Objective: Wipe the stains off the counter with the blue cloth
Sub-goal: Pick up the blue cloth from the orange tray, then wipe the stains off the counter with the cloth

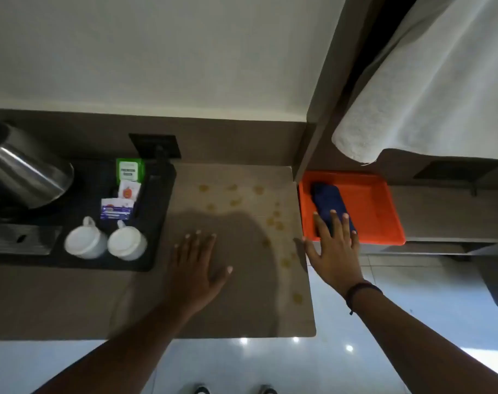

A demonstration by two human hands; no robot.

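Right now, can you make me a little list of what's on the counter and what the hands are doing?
counter: brown, with yellowish stains scattered across its right part
blue cloth: folded, lying in the orange tray past the counter's right edge
right hand: open, fingers spread, reaching over the cloth
left hand: open, flat over the counter
black tray: on the left, holding two white cups, sachets and a metal kettle
wiping: not started

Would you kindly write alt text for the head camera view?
A person's open right hand reaches onto a folded blue cloth in an orange plastic tray, while the open left hand lies flat on a brown counter dotted with yellowish stains.
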